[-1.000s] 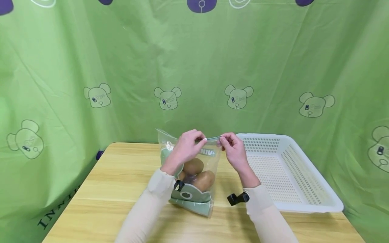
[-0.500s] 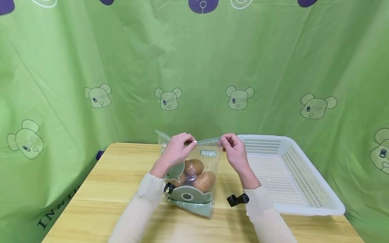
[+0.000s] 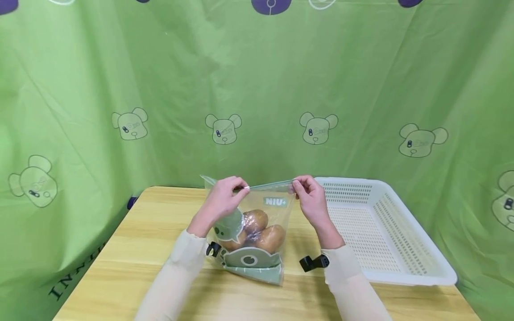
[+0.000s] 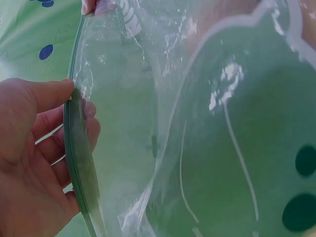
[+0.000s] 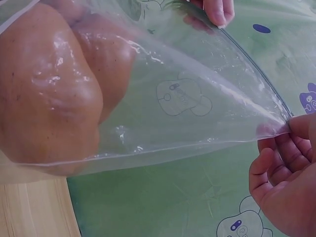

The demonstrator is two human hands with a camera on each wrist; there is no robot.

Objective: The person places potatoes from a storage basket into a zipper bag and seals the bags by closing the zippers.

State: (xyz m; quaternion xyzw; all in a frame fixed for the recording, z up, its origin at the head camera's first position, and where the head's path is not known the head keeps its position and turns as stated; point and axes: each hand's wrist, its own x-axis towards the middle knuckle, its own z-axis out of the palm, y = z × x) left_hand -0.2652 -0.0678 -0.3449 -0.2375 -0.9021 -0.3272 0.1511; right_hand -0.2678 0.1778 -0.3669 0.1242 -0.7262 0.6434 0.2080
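Observation:
A clear zip bag (image 3: 273, 214) with green print and a dark green zip strip stands on the table, its top held up by both hands. Several brown, potato-like lumps (image 3: 270, 238) lie in its lower part; close up they look smooth and rounded (image 5: 47, 89). My left hand (image 3: 222, 196) pinches the zip strip left of its middle, thumb on one side and fingertips behind the film in the left wrist view. My right hand (image 3: 311, 198) pinches the bag's top right corner between thumb and forefinger. Between the hands the strip runs taut.
A white plastic basket (image 3: 413, 227) with slotted walls stands on the right of the wooden table (image 3: 132, 249), beside the right forearm. A green curtain (image 3: 265, 80) printed with bear heads hangs behind the table.
My left hand has slid leftward along the zip strip, away from the right hand, uncovering more of the strip and the printed label. The right hand keeps its hold at the corner.

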